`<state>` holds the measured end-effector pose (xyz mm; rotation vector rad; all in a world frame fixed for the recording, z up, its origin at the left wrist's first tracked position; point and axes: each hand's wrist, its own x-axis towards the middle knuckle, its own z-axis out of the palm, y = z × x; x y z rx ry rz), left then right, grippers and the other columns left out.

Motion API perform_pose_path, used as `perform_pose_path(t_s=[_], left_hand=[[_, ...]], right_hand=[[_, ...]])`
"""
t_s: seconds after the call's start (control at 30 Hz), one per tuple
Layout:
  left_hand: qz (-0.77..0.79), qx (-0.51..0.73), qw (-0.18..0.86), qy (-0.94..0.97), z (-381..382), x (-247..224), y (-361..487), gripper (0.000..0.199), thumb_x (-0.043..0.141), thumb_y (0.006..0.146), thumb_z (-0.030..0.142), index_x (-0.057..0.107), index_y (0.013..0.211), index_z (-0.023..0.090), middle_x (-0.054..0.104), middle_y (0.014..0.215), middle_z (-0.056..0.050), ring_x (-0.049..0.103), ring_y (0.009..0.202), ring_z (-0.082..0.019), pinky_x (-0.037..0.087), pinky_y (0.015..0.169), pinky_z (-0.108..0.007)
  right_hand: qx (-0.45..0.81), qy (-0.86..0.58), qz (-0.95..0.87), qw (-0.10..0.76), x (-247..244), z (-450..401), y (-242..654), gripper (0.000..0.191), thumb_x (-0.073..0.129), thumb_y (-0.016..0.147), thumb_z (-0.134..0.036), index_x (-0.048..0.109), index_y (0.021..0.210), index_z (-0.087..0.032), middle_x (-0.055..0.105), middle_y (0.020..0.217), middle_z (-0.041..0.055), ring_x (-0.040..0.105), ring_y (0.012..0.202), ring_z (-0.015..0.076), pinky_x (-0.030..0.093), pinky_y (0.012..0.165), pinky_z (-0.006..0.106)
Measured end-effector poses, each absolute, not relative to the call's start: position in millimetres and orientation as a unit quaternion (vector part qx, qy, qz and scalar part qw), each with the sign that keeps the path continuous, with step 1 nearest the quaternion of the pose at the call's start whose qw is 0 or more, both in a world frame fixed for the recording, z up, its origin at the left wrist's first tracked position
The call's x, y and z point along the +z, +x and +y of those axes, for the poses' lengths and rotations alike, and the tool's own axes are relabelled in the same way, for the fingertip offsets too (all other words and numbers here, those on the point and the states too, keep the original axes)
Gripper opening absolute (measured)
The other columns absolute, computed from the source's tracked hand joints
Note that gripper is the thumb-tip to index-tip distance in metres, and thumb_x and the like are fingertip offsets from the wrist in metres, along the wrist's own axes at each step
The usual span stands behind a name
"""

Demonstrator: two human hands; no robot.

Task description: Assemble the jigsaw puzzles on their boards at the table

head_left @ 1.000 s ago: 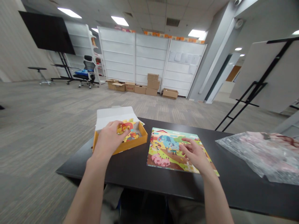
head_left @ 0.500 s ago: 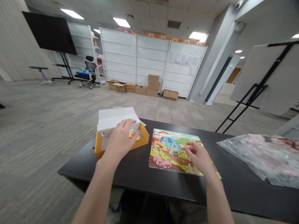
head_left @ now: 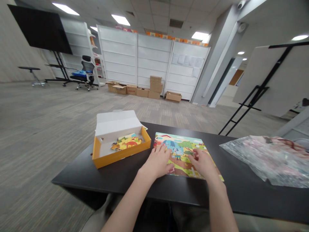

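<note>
A flat, rectangular, multicoloured farm-animal puzzle (head_left: 181, 157) lay on the black surface (head_left: 101, 180).
The left hand (head_left: 157, 161) was splayed loose over its left part; whether the curled right hand (head_left: 203, 163) grasped anything, I couldn't tell.

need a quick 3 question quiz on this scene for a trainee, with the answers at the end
1. True or false: the yellow box is open, with jigsaw pieces inside.
2. From the person's viewpoint, where does the clear plastic bag lie relative to the farm picture?
A) to its left
B) to its right
C) on top of it
3. Fill in: of the person's two hands, the ____ one is nearer the yellow box.

Key:
1. True
2. B
3. Left: the left hand is over the left part of the farm picture.
</note>
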<state>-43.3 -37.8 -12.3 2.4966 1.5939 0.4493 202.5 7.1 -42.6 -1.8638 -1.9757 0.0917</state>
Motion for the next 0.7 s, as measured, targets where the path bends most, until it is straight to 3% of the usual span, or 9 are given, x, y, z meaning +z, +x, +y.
perform_pose_path(t_s=[0.37, 0.53, 0.6, 0.7], left_hand=[[0.537, 0.11, 0.051, 0.835, -46.7, 10.4, -44.9, 0.036, 0.061, 0.088, 0.045, 0.065, 0.11, 0.016, 0.067, 0.115, -0.015, 0.06, 0.114, -0.035, 0.048, 0.095, -0.046], [0.535, 0.096, 0.06, 0.837, -51.4, 14.3, -42.4, 0.033, 0.061, 0.09, 0.045, 0.065, 0.107, 0.017, 0.071, 0.105, -0.012, 0.067, 0.099, -0.033, 0.05, 0.089, -0.045], [0.53, 0.106, 0.057, 0.839, -51.2, 12.1, -39.1, 0.034, 0.063, 0.09, 0.047, 0.065, 0.107, 0.017, 0.07, 0.107, -0.013, 0.067, 0.102, -0.034, 0.05, 0.091, -0.047], [0.504, 0.145, 0.067, 0.849, -48.6, 4.8, -32.4, 0.044, 0.068, 0.086, 0.053, 0.063, 0.112, 0.018, 0.068, 0.115, -0.012, 0.062, 0.111, -0.034, 0.048, 0.096, -0.047]], right_hand=[[0.192, -0.639, -0.657, 0.351, -28.6, 2.3, 201.9, 0.037, 0.064, 0.078, -0.05, 0.062, 0.098, -0.019, 0.07, 0.086, 0.0062, 0.07, 0.073, 0.0226, 0.052, 0.068, 0.034], [0.246, -0.609, -0.652, 0.379, -29.1, 1.3, 198.4, 0.038, 0.07, 0.073, -0.045, 0.063, 0.099, -0.02, 0.069, 0.098, 0.0074, 0.07, 0.071, 0.0206, 0.053, 0.063, 0.032], [0.259, -0.597, -0.659, 0.378, -31.5, 2.0, 199.4, 0.037, 0.072, 0.072, -0.043, 0.065, 0.101, -0.02, 0.07, 0.099, 0.0072, 0.07, 0.072, 0.0205, 0.053, 0.065, 0.032], [0.276, -0.576, -0.669, 0.38, -34.7, 3.9, 202.2, 0.036, 0.074, 0.072, -0.041, 0.066, 0.102, -0.021, 0.07, 0.084, 0.0038, 0.068, 0.073, 0.0216, 0.054, 0.066, 0.033]])
